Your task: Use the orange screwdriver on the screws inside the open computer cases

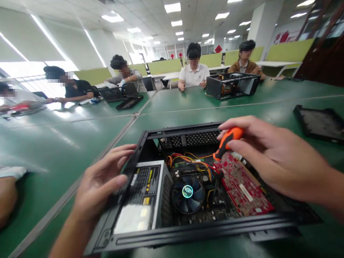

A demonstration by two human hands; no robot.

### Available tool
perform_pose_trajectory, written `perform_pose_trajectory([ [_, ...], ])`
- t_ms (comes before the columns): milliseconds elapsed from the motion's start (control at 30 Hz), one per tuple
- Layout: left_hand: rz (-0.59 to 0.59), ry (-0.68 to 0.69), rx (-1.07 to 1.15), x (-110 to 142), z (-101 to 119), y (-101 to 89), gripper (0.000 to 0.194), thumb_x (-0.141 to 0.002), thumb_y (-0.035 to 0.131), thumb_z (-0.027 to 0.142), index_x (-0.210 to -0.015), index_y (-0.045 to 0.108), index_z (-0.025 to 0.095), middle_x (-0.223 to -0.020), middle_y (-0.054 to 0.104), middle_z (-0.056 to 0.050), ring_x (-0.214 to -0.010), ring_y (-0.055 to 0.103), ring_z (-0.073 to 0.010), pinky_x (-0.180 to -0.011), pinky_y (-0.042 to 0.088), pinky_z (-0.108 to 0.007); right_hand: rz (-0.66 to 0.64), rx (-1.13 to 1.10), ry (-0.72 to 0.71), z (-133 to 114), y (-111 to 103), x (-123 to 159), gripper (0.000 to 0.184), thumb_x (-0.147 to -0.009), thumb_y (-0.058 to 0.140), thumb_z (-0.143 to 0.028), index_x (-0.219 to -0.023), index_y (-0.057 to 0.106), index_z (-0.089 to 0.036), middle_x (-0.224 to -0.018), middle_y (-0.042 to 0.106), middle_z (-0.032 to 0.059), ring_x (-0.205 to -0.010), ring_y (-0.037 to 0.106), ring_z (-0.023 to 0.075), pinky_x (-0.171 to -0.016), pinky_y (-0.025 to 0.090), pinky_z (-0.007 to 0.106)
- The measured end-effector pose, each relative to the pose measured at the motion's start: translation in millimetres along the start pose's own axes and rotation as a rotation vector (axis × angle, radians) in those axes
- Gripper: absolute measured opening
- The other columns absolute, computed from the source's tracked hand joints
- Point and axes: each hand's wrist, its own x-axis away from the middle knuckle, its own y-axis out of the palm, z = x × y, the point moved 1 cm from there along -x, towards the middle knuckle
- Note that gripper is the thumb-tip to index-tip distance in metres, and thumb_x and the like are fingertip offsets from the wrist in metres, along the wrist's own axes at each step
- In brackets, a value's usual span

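An open black computer case (150, 233) lies on its side in front of me. My left hand (100, 179) rests against its left edge, fingers stretched and thumb apart. My right hand (276, 154) grips the orange and black handle of a screwdriver (228, 142) above the far end of a red graphics card (243, 186). The screwdriver's shaft and tip cannot be made out. Inside the case, a power supply (145, 186) sits at the left, beside a round cooling fan (187, 191). Coloured cables (188, 159) run behind the fan.
A black panel (321, 123) lies on the green table (67, 143) at the right. Across the table, another open computer case (232, 86) stands by two people, with more people at the left. Someone's hand (6, 197) is at the left edge.
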Motion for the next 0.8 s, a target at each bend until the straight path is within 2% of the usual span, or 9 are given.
perform_pose_trajectory([
  [100,0.0,0.075,0.073,9.0,-33.2,11.8,0.022,-0.088,0.053,0.041,-0.092,0.073,0.032,-0.127,0.063,0.003,-0.135,0.043,-0.0333,-0.115,0.03,-0.053,-0.2,0.379,-0.225,-4.4,30.7,-27.1,0.024,-0.095,0.054,-0.027,-0.117,0.062,-0.025,-0.1,0.068,0.0017,-0.087,0.064,0.0186,-0.079,0.045,0.029],
  [200,0.029,0.128,0.111,10.0,-43.9,15.9,0.025,-0.087,0.051,0.038,-0.082,0.074,0.03,-0.119,0.066,0.001,-0.135,0.04,-0.0359,-0.114,0.029,-0.054,-0.282,0.486,-0.227,1.2,42.2,-31.5,0.025,-0.097,0.049,-0.022,-0.121,0.056,-0.022,-0.107,0.068,0.0035,-0.095,0.063,0.0185,-0.081,0.045,0.03],
  [600,0.032,0.069,0.048,15.4,-43.6,13.7,0.031,-0.091,0.04,0.029,-0.085,0.071,0.033,-0.115,0.064,0.005,-0.134,0.041,-0.033,-0.109,0.033,-0.052,-0.337,0.55,-0.185,6.0,52.4,-31.0,0.025,-0.098,0.051,-0.022,-0.123,0.054,-0.025,-0.109,0.067,-0.0028,-0.096,0.062,0.0115,-0.082,0.045,0.023],
  [800,0.038,0.065,0.041,13.5,-42.3,14.2,0.032,-0.091,0.04,0.027,-0.083,0.071,0.032,-0.115,0.065,0.005,-0.135,0.04,-0.0333,-0.11,0.03,-0.052,-0.33,0.541,-0.361,1.8,51.3,-30.7,0.019,-0.091,0.066,-0.024,-0.109,0.064,-0.02,-0.095,0.071,-0.0044,-0.085,0.064,0.0088,-0.081,0.047,0.017],
])
